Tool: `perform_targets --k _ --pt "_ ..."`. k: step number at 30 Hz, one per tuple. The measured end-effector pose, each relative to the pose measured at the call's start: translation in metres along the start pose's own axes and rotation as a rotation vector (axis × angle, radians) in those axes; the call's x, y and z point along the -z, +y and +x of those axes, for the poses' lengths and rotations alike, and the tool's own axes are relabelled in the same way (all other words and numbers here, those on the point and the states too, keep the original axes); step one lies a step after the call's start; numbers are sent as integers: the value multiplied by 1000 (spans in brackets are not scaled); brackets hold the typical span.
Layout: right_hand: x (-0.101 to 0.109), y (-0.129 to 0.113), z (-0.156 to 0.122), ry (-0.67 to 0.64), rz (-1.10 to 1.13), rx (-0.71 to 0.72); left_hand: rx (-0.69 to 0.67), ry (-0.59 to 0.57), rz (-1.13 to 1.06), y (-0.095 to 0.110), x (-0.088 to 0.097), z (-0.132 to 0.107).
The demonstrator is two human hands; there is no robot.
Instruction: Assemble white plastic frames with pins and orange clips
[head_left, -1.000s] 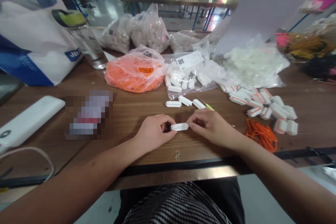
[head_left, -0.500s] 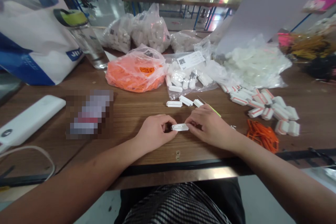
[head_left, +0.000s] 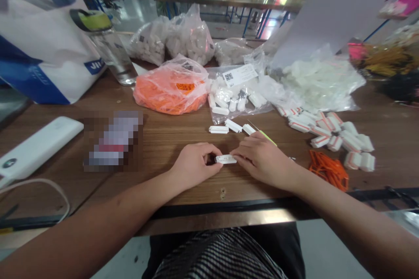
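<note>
Workshop table here, brown wood grain [head_left: 163, 133], with another long table [head_left: 229, 2] on blue legs further back and bags piled all over.

Right fingers [head_left: 241, 152] are pressed together on the right end of a small white plastic strip [head_left: 225, 159], and left fingers [head_left: 212, 150] curl in around its left end, so it looks pinched from both sides. The strip sits just above the wood, right between the 2 hands, with some tiny print on its face that I can't read. Left hand [head_left: 193, 165] and right hand [head_left: 263, 161] are both close in near the table's front edge.

Just past the right hand there's a thin pick with a green handle [head_left: 266, 137], and 3 loose white pieces [head_left: 227, 127] lie in a rough row beside it. Further right are a heap of white pieces with orange stripes [head_left: 330, 135] and a tangle of orange cord [head_left: 328, 170].

As for progress, the heap is a decent size, but the clear bag with a QR label [head_left: 235, 91], the orange bag [head_left: 170, 89] and the white-filled bags behind [head_left: 170, 39] all look pretty full, so plenty of stock is left. A water bottle [head_left: 113, 54] and a tote bag [head_left: 39, 43] sit off to the left.
</note>
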State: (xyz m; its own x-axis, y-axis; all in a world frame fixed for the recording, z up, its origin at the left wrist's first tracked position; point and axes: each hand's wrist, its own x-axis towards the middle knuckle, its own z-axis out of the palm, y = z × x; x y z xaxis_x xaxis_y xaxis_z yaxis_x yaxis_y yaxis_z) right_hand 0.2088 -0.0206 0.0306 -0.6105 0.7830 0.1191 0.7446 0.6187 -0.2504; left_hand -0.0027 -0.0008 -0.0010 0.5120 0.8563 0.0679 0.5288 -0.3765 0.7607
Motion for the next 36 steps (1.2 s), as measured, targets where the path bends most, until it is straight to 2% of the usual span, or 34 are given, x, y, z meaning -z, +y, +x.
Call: perform_targets --k 5,13,19,29,33,36 --pt "-2 1 -9 102 82 -72 5 0 -7 1 0 0" --pt "-3 -10 -10 156 -23 3 -8 6 5 1 0 1" --pt "-5 -9 -9 253 -16 5 -6 7 5 2 0 1" --pt "-13 -17 -7 212 -236 81 -8 15 18 0 0 1" --pt "-6 -9 -14 211 -60 -17 -14 14 21 0 1 1" --pt "6 15 -29 268 24 -213 -19 7 26 -1 1 1"
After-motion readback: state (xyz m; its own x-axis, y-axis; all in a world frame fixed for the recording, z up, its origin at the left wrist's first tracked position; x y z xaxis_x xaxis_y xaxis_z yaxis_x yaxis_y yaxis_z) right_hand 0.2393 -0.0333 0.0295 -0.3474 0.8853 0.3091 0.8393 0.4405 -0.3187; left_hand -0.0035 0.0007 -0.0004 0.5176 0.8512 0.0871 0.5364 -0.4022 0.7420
